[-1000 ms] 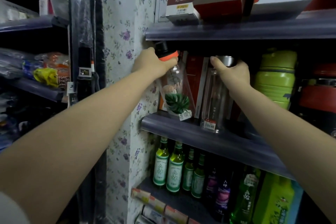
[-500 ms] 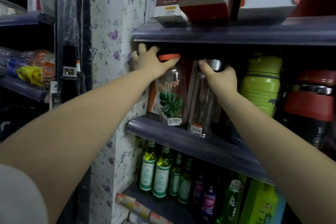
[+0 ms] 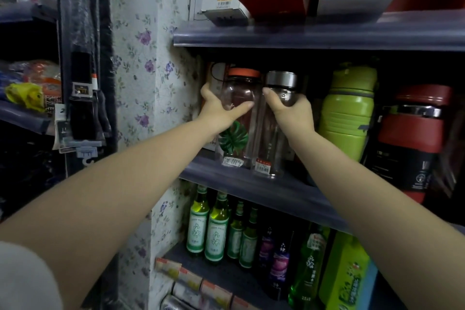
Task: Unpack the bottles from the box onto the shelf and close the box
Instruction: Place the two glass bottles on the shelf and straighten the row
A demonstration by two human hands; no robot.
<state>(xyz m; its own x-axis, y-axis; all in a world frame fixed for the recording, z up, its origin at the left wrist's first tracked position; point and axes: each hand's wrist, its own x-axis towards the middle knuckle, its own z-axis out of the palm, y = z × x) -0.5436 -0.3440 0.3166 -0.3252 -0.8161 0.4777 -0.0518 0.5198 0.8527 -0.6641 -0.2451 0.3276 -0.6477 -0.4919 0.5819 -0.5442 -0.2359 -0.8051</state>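
Both bottles stand upright, side by side, on the shelf: left hand wraps the orange-capped bottle, right hand the steel-capped bottle, long axes vertical, caps above each grip.

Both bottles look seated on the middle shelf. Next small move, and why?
Probably let go with both hands and draw back. The orange-lid bottle and steel-lid bottle stand upright, side by side on the shelf, gripped by left hand and right hand.
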